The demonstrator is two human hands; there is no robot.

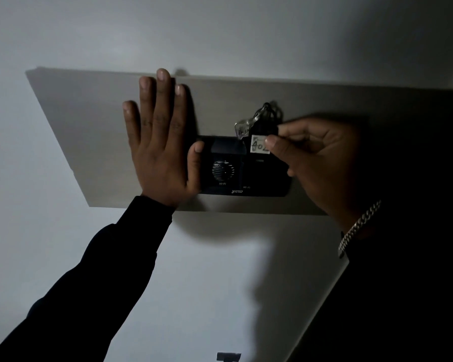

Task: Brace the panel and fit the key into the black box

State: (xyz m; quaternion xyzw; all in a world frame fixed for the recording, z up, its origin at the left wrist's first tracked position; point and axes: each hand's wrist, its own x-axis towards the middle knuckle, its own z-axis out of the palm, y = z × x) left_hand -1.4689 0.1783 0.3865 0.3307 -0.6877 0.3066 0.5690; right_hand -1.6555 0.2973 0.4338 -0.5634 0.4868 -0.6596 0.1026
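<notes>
A grey panel (89,131) stands against a white wall in dim light. A black device (225,165) with a round speaker grille and "Hi-Fi" lettering sits on its face. My left hand (160,142) lies flat on the panel, fingers straight, thumb touching the device's left edge. My right hand (317,158) pinches a small dark tag with a white label (258,147) reading "402". Its ring and chain (266,113) with a clear piece hang above the device. A chain bracelet (358,226) is on my right wrist.
White wall (220,30) surrounds the panel above and below. A small dark fitting (228,357) shows on the wall at the bottom edge. The right side of the view is in deep shadow from my dark sleeve.
</notes>
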